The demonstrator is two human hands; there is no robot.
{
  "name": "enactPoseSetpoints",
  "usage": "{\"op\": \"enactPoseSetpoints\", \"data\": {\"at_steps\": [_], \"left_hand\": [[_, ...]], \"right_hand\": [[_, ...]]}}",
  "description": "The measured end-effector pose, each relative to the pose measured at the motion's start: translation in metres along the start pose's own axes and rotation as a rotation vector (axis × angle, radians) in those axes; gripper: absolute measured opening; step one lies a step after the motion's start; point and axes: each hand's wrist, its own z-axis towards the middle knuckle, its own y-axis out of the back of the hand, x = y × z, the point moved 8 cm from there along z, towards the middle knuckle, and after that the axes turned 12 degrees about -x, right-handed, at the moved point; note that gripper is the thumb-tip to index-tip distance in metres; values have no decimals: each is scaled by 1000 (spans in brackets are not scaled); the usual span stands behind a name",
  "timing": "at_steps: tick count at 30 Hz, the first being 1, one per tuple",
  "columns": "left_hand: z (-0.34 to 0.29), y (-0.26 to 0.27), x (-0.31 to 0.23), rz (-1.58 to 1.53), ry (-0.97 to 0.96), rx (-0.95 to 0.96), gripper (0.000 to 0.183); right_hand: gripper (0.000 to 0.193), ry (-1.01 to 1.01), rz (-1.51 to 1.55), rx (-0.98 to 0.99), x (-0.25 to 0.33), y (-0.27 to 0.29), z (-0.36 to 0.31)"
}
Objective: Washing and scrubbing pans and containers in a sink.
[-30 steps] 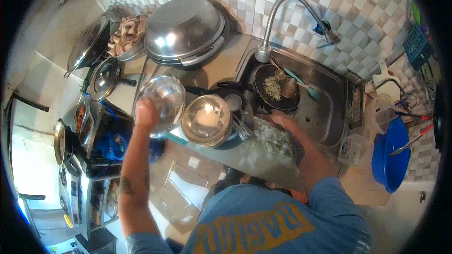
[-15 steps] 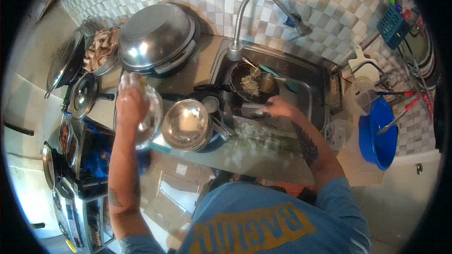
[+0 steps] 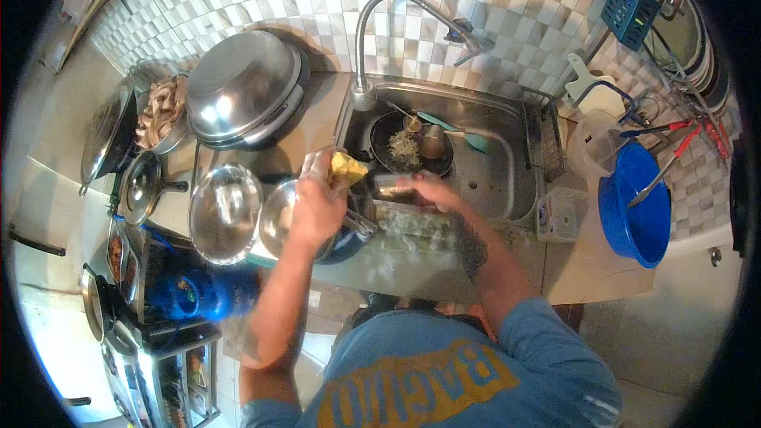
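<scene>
My left hand (image 3: 319,200), with suds on its fingers, is closed on a yellow sponge (image 3: 349,169) above a soapy metal bowl (image 3: 275,218). Just right of the sponge, my right hand (image 3: 434,192) grips a small shiny metal container (image 3: 390,188); my fingers cover part of it, so its exact kind is unclear. Sponge and container are close together but apart. Another metal bowl (image 3: 226,214) lies to the left. Beyond the right hand, in the sink (image 3: 495,190), sits a dark frying pan (image 3: 382,141) with food scraps, a metal cup (image 3: 433,143) and a teal-headed spatula (image 3: 476,142).
Suds (image 3: 404,242) cover the counter's front edge. A curved faucet (image 3: 361,55) rises behind the sink. At right stand a blue basin (image 3: 634,206) with tongs and a clear plastic container (image 3: 561,214). A big metal basin (image 3: 242,83) and a lidded pan (image 3: 143,188) are at left.
My left hand has swung right from the left metal bowl, bringing the sponge near the right hand. The right hand, holding the metal container, has shifted slightly left. The view has turned a little.
</scene>
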Motion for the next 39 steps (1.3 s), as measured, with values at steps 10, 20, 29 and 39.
{"op": "enactPoseSetpoints", "data": {"at_steps": [10, 20, 29, 39], "left_hand": [[-32, -98, -5, 212, -329, -103, 30], [-44, -125, -84, 44, -1102, 68, 37], [-23, -188, -68, -174, -426, 522, 30], [-29, -199, -62, -608, -72, 570, 45]], "right_hand": [[39, -195, 888, 176, 43, 36, -68], [44, 69, 779, 267, 77, 78, -136], [31, 1040, -29, -756, 113, 140, -169], [44, 1040, -207, -561, 111, 135, -162]]}}
